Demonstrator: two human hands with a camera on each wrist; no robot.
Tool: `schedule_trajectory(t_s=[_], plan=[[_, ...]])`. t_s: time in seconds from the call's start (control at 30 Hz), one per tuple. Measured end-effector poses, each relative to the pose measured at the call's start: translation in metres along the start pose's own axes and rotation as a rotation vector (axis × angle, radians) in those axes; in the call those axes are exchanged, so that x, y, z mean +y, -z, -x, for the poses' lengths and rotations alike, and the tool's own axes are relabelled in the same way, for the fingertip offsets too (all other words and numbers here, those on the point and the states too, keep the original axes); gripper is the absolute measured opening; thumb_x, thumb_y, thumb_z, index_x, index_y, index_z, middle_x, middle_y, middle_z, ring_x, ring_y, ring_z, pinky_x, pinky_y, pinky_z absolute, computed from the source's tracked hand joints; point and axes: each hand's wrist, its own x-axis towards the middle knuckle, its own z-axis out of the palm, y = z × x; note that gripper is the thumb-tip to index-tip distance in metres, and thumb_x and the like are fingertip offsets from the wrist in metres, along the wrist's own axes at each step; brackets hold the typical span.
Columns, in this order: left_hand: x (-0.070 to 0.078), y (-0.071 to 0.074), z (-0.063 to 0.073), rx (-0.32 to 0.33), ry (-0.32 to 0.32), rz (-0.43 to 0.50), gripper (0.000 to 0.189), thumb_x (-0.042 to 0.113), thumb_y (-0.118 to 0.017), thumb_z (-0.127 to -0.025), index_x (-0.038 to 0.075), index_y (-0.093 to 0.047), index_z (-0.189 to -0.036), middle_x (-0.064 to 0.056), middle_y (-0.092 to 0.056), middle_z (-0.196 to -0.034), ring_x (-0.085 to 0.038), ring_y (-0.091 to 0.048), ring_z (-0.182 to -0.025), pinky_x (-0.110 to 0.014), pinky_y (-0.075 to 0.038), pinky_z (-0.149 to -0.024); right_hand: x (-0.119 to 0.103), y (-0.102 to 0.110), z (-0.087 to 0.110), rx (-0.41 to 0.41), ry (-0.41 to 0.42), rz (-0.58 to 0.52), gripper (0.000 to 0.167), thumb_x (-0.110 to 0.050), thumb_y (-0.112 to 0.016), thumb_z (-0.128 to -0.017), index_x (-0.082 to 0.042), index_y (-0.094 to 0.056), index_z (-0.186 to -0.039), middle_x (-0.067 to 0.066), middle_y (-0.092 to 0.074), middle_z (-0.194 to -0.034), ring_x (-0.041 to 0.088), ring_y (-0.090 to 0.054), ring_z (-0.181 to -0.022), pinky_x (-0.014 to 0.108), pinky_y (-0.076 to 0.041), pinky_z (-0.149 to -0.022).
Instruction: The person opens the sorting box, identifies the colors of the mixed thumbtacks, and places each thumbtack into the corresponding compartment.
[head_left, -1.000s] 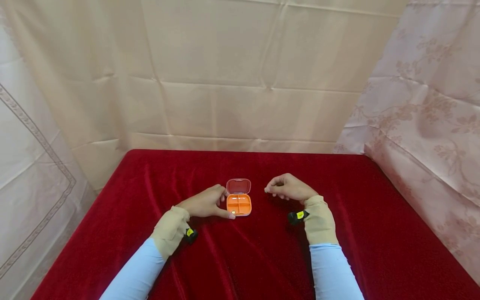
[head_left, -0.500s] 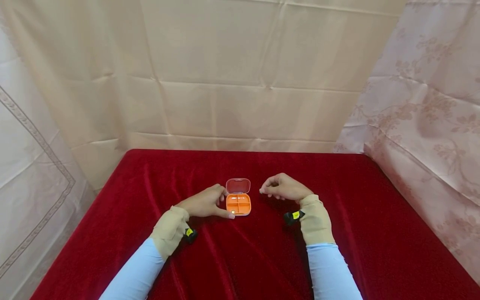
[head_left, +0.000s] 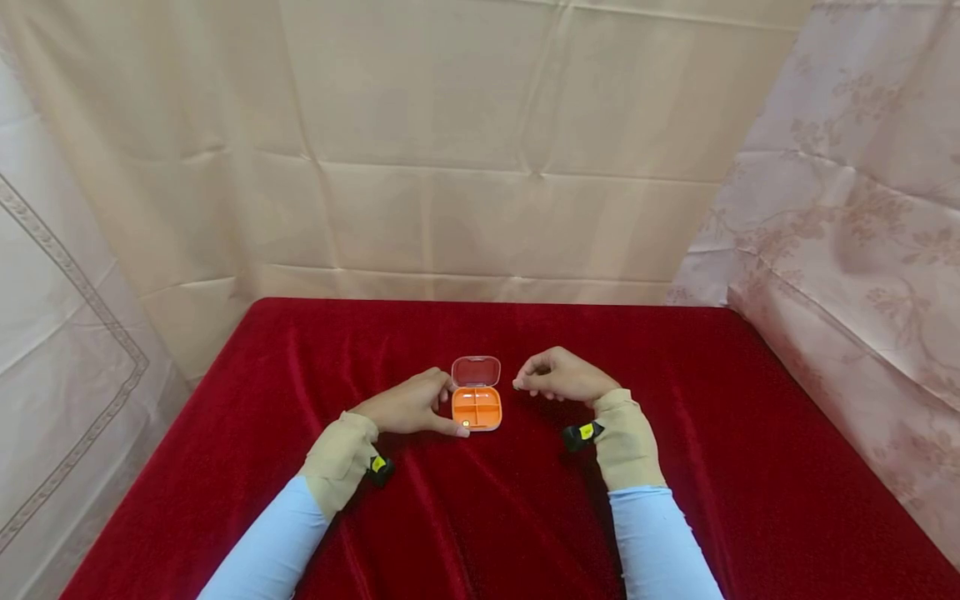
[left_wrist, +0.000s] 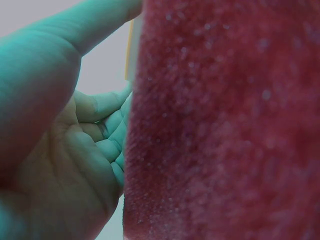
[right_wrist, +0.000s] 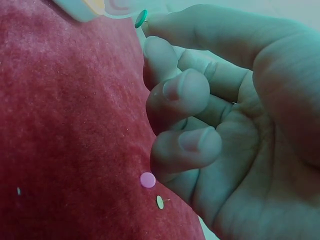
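A small orange pill box [head_left: 477, 409] with several compartments stands on the red cloth, its clear lid [head_left: 476, 372] raised at the back. A tiny gold-coloured piece [head_left: 466, 424] lies in the front left compartment. My left hand [head_left: 408, 404] holds the box from the left, thumb along the near corner and fingers at the far left side. To the right of the box, my right hand [head_left: 566, 375] pinches a green thumbtack [right_wrist: 141, 19] between thumb and index finger, the other fingers curled. In the right wrist view the box corner [right_wrist: 82, 7] shows just beyond the tack.
Under the right hand, a pink thumbtack [right_wrist: 147, 180] and a pale yellow-green thumbtack [right_wrist: 160, 202] lie on the red velvet cloth [head_left: 487, 517]. A small pale speck [right_wrist: 19, 191] lies further left. Beige curtains [head_left: 480, 167] hang behind the table.
My right hand has moved left towards the pill box, still pinching the thumbtack. The left hand and the box have stayed in place.
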Motion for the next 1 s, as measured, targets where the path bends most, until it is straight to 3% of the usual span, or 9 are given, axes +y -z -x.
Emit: schedule_trajectory(t_s=[1.0], plan=[[-0.0004, -0.0005, -0.0005, 0.004, -0.018, 0.013, 0.061, 0.047, -0.087, -0.081, 0.005, -0.060, -0.117, -0.003, -0.054, -0.099, -0.015, -0.051, -0.088, -0.030, -0.046, -0.077, -0.0056, -0.0076, -0.0006, -0.015, 0.023, 0.005, 0.013, -0.016, -0.069, -0.098, -0.006, -0.076, -0.102, 0.006, -0.063, -0.079, 0.012, -0.048, -0.060, 0.023, -0.039, -0.052]])
